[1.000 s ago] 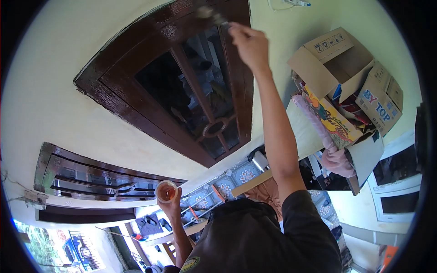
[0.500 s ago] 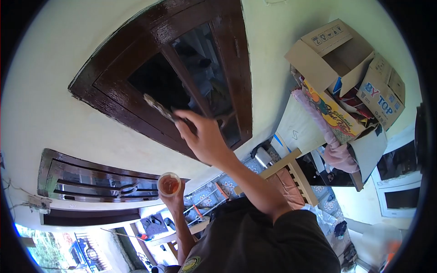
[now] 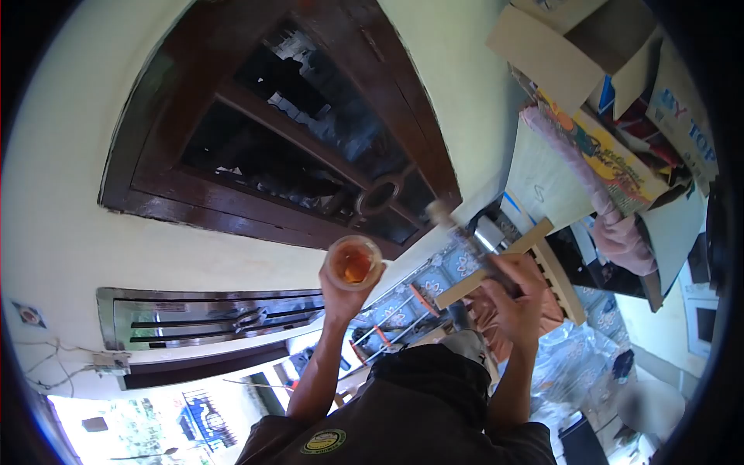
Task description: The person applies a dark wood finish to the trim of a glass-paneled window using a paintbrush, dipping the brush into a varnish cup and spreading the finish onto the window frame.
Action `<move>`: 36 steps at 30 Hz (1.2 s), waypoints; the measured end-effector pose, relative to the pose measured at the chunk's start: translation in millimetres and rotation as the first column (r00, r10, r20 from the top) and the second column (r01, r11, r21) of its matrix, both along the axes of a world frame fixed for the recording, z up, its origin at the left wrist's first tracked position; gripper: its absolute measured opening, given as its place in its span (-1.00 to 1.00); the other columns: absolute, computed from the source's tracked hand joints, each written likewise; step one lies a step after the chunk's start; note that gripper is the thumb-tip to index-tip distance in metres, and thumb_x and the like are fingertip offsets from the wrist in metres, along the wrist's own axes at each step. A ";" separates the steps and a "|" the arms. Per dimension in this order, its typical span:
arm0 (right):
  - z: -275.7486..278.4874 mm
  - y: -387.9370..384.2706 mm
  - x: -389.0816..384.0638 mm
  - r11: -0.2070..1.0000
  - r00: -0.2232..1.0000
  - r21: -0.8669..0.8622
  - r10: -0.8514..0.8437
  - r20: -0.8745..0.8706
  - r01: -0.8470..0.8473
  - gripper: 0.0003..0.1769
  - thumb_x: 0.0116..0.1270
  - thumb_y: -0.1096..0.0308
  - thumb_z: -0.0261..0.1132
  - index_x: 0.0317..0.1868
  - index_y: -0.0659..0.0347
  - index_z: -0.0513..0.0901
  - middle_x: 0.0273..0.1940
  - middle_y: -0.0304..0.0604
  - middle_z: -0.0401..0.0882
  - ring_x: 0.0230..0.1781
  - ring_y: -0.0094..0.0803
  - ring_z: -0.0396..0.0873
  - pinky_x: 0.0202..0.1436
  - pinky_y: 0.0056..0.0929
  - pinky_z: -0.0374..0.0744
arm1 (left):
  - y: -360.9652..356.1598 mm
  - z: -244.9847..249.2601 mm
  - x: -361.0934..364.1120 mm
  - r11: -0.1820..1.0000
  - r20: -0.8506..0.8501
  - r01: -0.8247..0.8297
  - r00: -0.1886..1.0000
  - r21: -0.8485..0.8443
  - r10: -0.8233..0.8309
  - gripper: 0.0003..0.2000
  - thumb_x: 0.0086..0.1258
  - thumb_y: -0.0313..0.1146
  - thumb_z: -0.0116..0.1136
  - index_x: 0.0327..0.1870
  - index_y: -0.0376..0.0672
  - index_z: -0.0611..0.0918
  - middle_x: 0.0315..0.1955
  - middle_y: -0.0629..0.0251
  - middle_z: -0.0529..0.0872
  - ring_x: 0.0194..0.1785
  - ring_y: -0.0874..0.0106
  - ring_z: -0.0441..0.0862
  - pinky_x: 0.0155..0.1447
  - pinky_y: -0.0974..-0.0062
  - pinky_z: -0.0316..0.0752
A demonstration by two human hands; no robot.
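A clear cup (image 3: 354,260) of reddish-brown liquid is in my left hand (image 3: 343,301), its open mouth facing up toward me. The fingers wrap around it, just in front of the lower edge of a dark brown, glossy wooden window (image 3: 225,225) with glass panes. On the other side, my right hand (image 3: 518,298) grips a paintbrush (image 3: 465,235), blurred by motion. Its bristle end points up and left, near the window's lower right corner and apart from the wood.
Cardboard boxes (image 3: 542,58) are stacked at the upper right, with a rolled pink cloth (image 3: 570,155) beside them. Below is a wooden chair (image 3: 562,279) on patterned floor tiles. A second brown window (image 3: 209,316) is in the wall at left, near loose wires (image 3: 54,372).
My right hand has drawn the brush away from the window frame, down and to the right. My left hand with the cup has moved up and right. The view has shifted.
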State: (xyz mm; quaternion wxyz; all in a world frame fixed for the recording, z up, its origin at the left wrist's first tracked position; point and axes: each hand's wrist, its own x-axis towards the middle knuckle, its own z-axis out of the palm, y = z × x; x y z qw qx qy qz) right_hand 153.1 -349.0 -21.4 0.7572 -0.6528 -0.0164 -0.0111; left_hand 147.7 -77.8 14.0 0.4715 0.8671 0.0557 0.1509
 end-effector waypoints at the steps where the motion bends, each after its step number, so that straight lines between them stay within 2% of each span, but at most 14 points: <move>1: -3.7 -4.6 -3.7 1.000 1.000 0.014 -0.006 -0.015 0.006 -0.40 0.09 0.69 0.38 0.20 0.34 0.49 -0.25 -0.18 0.67 -0.38 -0.60 0.57 -0.34 -0.63 0.57 | -9.0 -2.4 6.4 0.999 -0.004 0.038 0.999 0.010 -0.038 -0.58 0.05 -0.46 0.50 -0.07 -0.24 0.58 -0.20 0.29 0.67 -0.14 0.51 0.61 0.01 0.53 0.53; 3: -8.6 -10.9 -10.4 0.939 0.941 0.062 -0.336 -0.043 0.339 -0.29 0.03 0.72 0.39 0.26 0.37 0.43 -0.28 -0.14 0.68 -0.42 -0.55 0.60 -0.34 -0.62 0.60 | -26.3 -7.7 16.2 0.995 -0.046 0.095 0.994 -0.012 -0.095 -0.57 0.04 -0.43 0.52 -0.07 -0.23 0.58 -0.21 0.29 0.68 -0.14 0.53 0.62 0.00 0.54 0.54; 6: -4.6 -17.6 -13.4 0.830 0.835 0.120 -0.550 0.012 0.545 -0.25 -0.01 0.71 0.41 0.27 0.42 0.39 -0.31 -0.09 0.69 -0.43 -0.49 0.64 -0.30 -0.61 0.61 | -43.5 -18.0 24.9 0.986 -0.097 0.155 0.982 -0.059 -0.160 -0.51 -0.01 -0.42 0.54 -0.04 -0.23 0.57 -0.18 0.25 0.69 -0.11 0.47 0.64 0.04 0.50 0.53; 11: -24.7 -32.9 -26.1 0.713 0.758 0.369 -0.651 0.035 0.596 -0.37 0.12 0.64 0.30 0.26 0.41 0.40 -0.29 -0.09 0.64 -0.50 -0.56 0.51 -0.50 -0.67 0.47 | -59.4 -17.9 28.4 0.956 -0.063 0.291 0.954 -0.036 -0.292 -0.50 -0.07 -0.42 0.54 -0.05 -0.22 0.58 -0.16 0.21 0.66 -0.10 0.39 0.66 0.04 0.48 0.53; 14: -12.8 -34.2 -28.7 0.731 0.741 0.303 -0.664 0.106 0.612 -0.40 0.16 0.59 0.33 0.24 0.41 0.40 -0.29 -0.08 0.63 -0.50 -0.56 0.49 -0.51 -0.65 0.48 | -55.2 -13.6 30.3 0.954 -0.021 0.300 0.954 0.024 -0.299 -0.50 -0.06 -0.40 0.56 -0.06 -0.21 0.58 -0.17 0.23 0.68 -0.11 0.42 0.66 0.03 0.49 0.54; 17: 13.0 -20.5 -22.5 0.766 0.740 0.077 -0.638 0.212 0.638 -0.42 0.20 0.53 0.36 0.22 0.40 0.40 -0.30 -0.09 0.61 -0.49 -0.55 0.51 -0.50 -0.64 0.48 | -49.5 1.7 34.3 0.953 0.036 0.292 0.955 0.079 -0.296 -0.49 -0.05 -0.38 0.59 -0.06 -0.18 0.57 -0.19 0.28 0.68 -0.13 0.47 0.65 0.02 0.51 0.53; 19: 19.0 -12.1 -20.2 0.735 0.723 0.364 -0.661 0.199 0.572 -0.46 0.24 0.46 0.36 0.20 0.39 0.41 -0.23 -0.04 0.60 -0.47 -0.50 0.55 -0.48 -0.65 0.52 | -44.6 11.1 36.6 0.955 0.063 0.281 0.956 0.091 -0.288 -0.49 -0.06 -0.39 0.59 -0.06 -0.18 0.57 -0.20 0.29 0.67 -0.13 0.47 0.65 0.01 0.51 0.53; 22: 49.6 6.2 -15.2 0.708 0.724 0.480 -0.661 0.195 0.518 -0.51 0.30 0.39 0.34 0.16 0.38 0.39 -0.16 0.04 0.57 -0.45 -0.42 0.61 -0.45 -0.62 0.58 | -39.1 20.0 37.5 0.962 0.165 0.269 0.948 0.051 -0.274 -0.56 -0.05 -0.43 0.52 -0.10 -0.24 0.61 -0.21 0.19 0.68 -0.17 0.35 0.67 -0.03 0.46 0.54; 25: 66.6 16.8 -16.6 0.736 0.734 0.509 -0.626 0.262 0.447 -0.58 0.34 0.36 0.27 0.08 0.31 0.29 -0.16 0.14 0.52 -0.45 -0.21 0.68 -0.42 -0.44 0.68 | -36.3 32.4 35.0 0.962 0.269 0.254 0.924 0.100 -0.272 -0.57 -0.06 -0.45 0.52 -0.11 -0.23 0.62 -0.22 0.18 0.67 -0.19 0.35 0.67 -0.07 0.47 0.55; 29: 84.8 26.8 -24.4 0.813 0.721 0.466 -0.551 0.421 0.349 -0.54 0.33 0.27 0.34 0.05 0.25 0.29 -0.18 0.15 0.53 -0.47 -0.23 0.66 -0.44 -0.46 0.67 | -29.3 47.8 27.9 0.965 0.366 0.218 0.895 0.145 -0.257 -0.60 -0.06 -0.46 0.51 -0.14 -0.22 0.63 -0.23 0.17 0.67 -0.21 0.33 0.66 -0.11 0.48 0.56; 31: 95.3 31.7 -27.8 0.899 0.757 0.361 -0.412 0.507 0.247 -0.49 0.29 0.16 0.40 0.02 0.20 0.30 -0.21 0.16 0.56 -0.50 -0.24 0.64 -0.45 -0.44 0.67 | -21.8 50.5 24.1 0.959 0.387 0.233 0.879 0.160 -0.279 -0.47 -0.18 -0.41 0.54 -0.08 -0.21 0.60 -0.17 0.21 0.65 -0.16 0.37 0.62 -0.01 0.47 0.51; 33: 104.5 30.6 -32.5 0.932 0.806 0.346 -0.287 0.518 0.110 -0.51 0.24 0.14 0.44 -0.05 0.23 0.39 -0.21 0.21 0.61 -0.42 -0.20 0.69 -0.35 -0.37 0.70 | -21.9 58.3 21.3 0.964 0.452 0.227 0.852 0.138 -0.265 -0.55 -0.13 -0.45 0.52 -0.14 -0.21 0.62 -0.21 0.19 0.65 -0.19 0.33 0.63 -0.07 0.47 0.54; 35: 113.1 32.9 -27.0 0.999 0.709 0.024 0.000 0.706 -0.024 -0.64 0.20 0.27 0.47 -0.16 0.27 0.50 -0.18 0.22 0.65 -0.31 -0.12 0.73 -0.29 -0.32 0.72 | -18.2 61.5 19.5 0.968 0.512 0.223 0.821 0.120 -0.252 -0.63 -0.09 -0.49 0.50 -0.19 -0.21 0.64 -0.25 0.17 0.66 -0.21 0.29 0.64 -0.13 0.46 0.56; 36: 131.1 36.4 -30.0 0.995 0.742 -0.007 0.079 0.666 -0.099 -0.73 0.09 0.46 0.49 -0.25 0.27 0.58 -0.15 0.12 0.68 -0.18 -0.09 0.73 -0.21 -0.31 0.73 | -13.7 59.6 19.8 0.959 0.559 0.219 0.779 0.180 -0.283 -0.60 -0.12 -0.44 0.51 -0.19 -0.21 0.62 -0.25 0.16 0.66 -0.20 0.30 0.64 -0.11 0.42 0.56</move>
